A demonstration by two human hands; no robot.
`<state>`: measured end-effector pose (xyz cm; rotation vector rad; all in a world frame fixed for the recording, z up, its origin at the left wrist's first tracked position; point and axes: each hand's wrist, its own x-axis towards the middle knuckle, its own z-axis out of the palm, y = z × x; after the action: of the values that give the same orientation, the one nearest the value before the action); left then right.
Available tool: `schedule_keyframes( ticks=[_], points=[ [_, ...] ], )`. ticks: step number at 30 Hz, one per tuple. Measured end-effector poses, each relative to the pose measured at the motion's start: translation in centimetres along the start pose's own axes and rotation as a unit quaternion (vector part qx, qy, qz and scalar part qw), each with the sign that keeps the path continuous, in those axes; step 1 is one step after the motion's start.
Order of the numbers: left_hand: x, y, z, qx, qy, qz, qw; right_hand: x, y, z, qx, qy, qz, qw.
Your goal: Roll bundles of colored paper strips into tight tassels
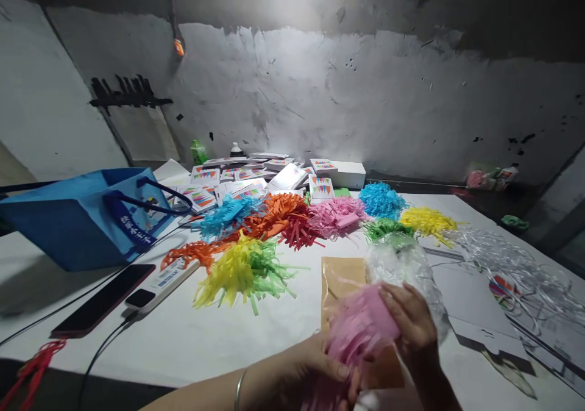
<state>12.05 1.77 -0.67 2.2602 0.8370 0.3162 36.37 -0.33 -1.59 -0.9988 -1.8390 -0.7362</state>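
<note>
A pink tissue-paper tassel [361,325] with cut fringe strips is held between both hands near the front of the table. My right hand [414,322] pinches its uncut upper end. Lower down, my left hand [315,365] is wrapped round the fringe, thumb across the strips, with a bangle on the wrist. Strips blur slightly with motion. Beneath the tassel lies a brown paper envelope [336,271], partly covered by the hands. Beside my right hand is a clear plastic bag [402,264]. More pink fringe [340,213] lies in a pile farther back.
Fringe piles in yellow-green [242,271], orange [278,213] and blue [381,199] spread across the table. Printed boxes [242,173] are heaped behind. At left are a blue bag [91,216], a phone [105,298] and a cabled white device [159,286]; at right, silvery cord [516,261] and flat card [475,295].
</note>
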Motion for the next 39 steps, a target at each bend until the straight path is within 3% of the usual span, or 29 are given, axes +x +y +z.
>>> schedule_keyframes(
  ticks=[1, 2, 4, 5, 6, 9, 13, 15, 18, 20, 22, 24, 26, 29, 33, 39],
  points=[
    [0.2, -0.4, -0.4, -0.103, -0.025, -0.022, 0.994, 0.1, 0.8, -1.2, -0.030, 0.002, 0.020, 0.999],
    [0.4, -0.8, -1.0, -0.239, -0.051, -0.045, 0.969, 0.3, 1.3, -2.5, -0.071, 0.003, 0.034, 0.997],
    [0.3, -1.8, -2.7, -0.478, -0.082, -0.076, 0.871, 0.8, 1.6, -4.7, -0.152, 0.009, 0.036, 0.988],
    [0.1, -2.4, -3.8, -0.540, -0.078, -0.083, 0.834, 0.9, 1.3, -5.2, -0.176, 0.009, 0.022, 0.984],
    [-0.3, -3.1, -5.0, -0.554, -0.062, -0.086, 0.826, 0.8, 0.7, -5.3, -0.177, -0.001, -0.003, 0.984],
    [-2.6, -5.2, -8.5, -0.459, 0.007, -0.111, 0.882, -0.6, -2.6, -2.3, -0.090, -0.093, -0.065, 0.989],
    [-6.6, -8.6, -11.0, -0.226, 0.089, -0.190, 0.951, -4.3, -7.6, 4.6, 0.011, -0.169, -0.022, 0.985],
    [-8.1, -10.0, -10.6, -0.087, 0.169, -0.186, 0.964, -5.6, -9.4, 6.9, 0.036, -0.186, -0.003, 0.982],
    [-8.8, -10.4, -7.7, 0.103, 0.285, -0.102, 0.947, -6.4, -10.9, 7.9, 0.057, -0.212, 0.040, 0.975],
    [-8.2, -9.6, -5.0, 0.150, 0.254, -0.013, 0.955, -6.4, -11.1, 7.7, 0.063, -0.231, 0.056, 0.969],
    [-7.1, -8.7, -2.2, 0.154, 0.155, 0.071, 0.973, -6.4, -10.9, 7.2, 0.064, -0.252, 0.054, 0.964],
    [-6.0, -8.4, 0.0, 0.165, 0.104, 0.094, 0.976, -6.6, -10.3, 6.7, 0.054, -0.266, 0.050, 0.961],
    [-5.3, -8.9, 1.2, 0.166, 0.101, 0.084, 0.977, -6.8, -9.6, 6.1, 0.033, -0.263, 0.041, 0.963],
    [-5.1, -10.0, 1.7, 0.142, 0.117, 0.090, 0.979, -6.5, -9.3, 5.2, 0.032, -0.253, 0.032, 0.966],
    [-5.4, -10.4, 1.4, 0.127, 0.141, 0.112, 0.975, -5.1, -10.3, 5.0, 0.115, -0.241, 0.089, 0.960],
    [-5.6, -9.7, 0.6, 0.072, 0.106, 0.089, 0.988, -4.1, -11.2, 5.4, 0.175, -0.266, 0.116, 0.941]
  ],
)
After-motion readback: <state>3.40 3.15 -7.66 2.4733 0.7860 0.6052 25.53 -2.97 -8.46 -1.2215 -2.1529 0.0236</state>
